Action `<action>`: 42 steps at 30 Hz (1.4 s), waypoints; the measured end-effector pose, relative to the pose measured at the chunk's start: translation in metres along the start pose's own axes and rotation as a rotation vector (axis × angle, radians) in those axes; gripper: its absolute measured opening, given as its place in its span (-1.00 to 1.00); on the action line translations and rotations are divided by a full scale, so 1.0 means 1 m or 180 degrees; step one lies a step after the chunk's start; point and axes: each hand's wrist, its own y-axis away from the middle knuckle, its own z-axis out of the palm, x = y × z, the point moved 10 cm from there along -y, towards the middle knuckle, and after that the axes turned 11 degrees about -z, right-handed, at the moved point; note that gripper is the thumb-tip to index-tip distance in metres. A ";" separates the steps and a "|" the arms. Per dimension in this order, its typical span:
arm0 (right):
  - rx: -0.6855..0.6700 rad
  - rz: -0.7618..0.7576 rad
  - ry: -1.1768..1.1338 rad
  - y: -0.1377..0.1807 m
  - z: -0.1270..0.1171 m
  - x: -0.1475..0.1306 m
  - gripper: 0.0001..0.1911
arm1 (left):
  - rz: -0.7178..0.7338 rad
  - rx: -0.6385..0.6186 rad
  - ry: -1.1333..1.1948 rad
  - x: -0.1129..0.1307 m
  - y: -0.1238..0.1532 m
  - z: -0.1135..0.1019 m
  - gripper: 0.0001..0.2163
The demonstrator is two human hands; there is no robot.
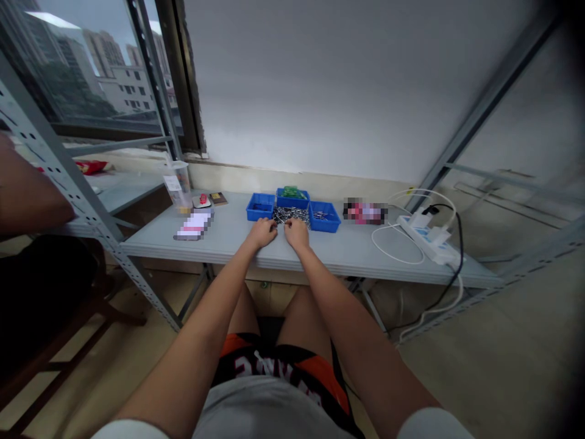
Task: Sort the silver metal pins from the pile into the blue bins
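My left hand (263, 233) rests at the near left edge of a pile of small shiny metal pieces (295, 214), fingers curled together. Close beside it, my right hand (297, 233) is at the front of the same pile, its thumb and fingers pinched. Whatever either hand holds is too small to make out. Around the pile stand three blue bins: the left bin (260, 213) has dark contents, the back bin (280, 200) holds green packets (294, 192), and the right bin (325, 225) contains some thin metal pieces.
On the grey table (233, 235), a phone (195, 225) and a plastic cup (179, 186) are at left. To the right lie a pixelated pink object (365, 211) and a power strip (429, 239) with looping cables. Metal uprights flank the table; another person's arm (31, 189) is at far left.
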 end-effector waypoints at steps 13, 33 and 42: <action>-0.0408 -0.0203 0.0676 0.003 0.006 -0.012 -0.80 | -0.0081 0.0070 -0.0765 0.005 0.006 -0.001 -0.73; -0.0612 -0.0459 0.0697 0.007 0.004 -0.032 -0.76 | -0.0126 -0.0011 -0.1087 0.013 0.013 -0.005 -0.70; -0.0186 -0.0878 -0.0247 -0.002 -0.013 -0.043 -0.81 | 0.0080 -0.0384 0.0938 0.020 -0.008 -0.018 -0.78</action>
